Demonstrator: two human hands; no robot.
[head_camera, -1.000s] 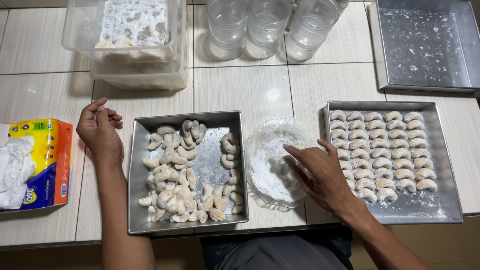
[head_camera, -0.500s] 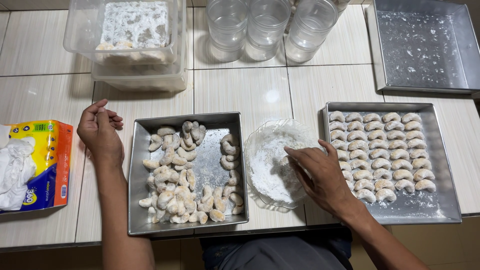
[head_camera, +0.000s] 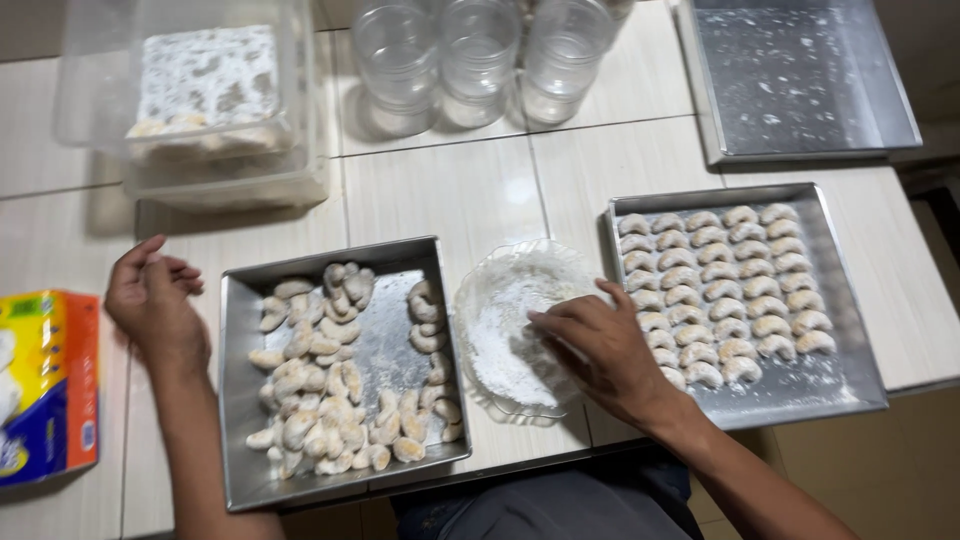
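Head view, looking down on a white tiled surface (head_camera: 440, 190).

Right hand (head_camera: 600, 355) laid over the right side of a clear glass bowl (head_camera: 500, 290), fingers bent down into the white powder (head_camera: 495, 335) inside; fingertips buried in the powder, so cannot tell whether anything is pinched between them. Bowl near the front edge of the surface, at its middle, wedged between two metal trays.

Left hand (head_camera: 150, 300) resting on the surface just beside the left rim of the nearer tray (head_camera: 390, 350), fingers loosely curled toward the palm, nothing visibly held.

That tray toward the front edge, left of the bowl, carrying a loose heap of pale crescent cookies (head_camera: 320, 400) piled along its left half and right wall, bare metal in between.

Second tray (head_camera: 830, 380) right of the bowl, close to the right edge, with sugared crescents (head_camera: 720, 290) set in tidy rows, its front strip bare and dusted white.

Third tray (head_camera: 800, 80) at the back right corner, empty of cookies, speckled with white dust.

Three clear plastic jars (head_camera: 470, 60) in a row along the back edge, at the middle.

Clear plastic tub (head_camera: 210, 110) at the back left, white-dusted pieces inside.

Yellow and blue tissue pack (head_camera: 45, 385) at the left edge, near the front, well apart from the left hand.
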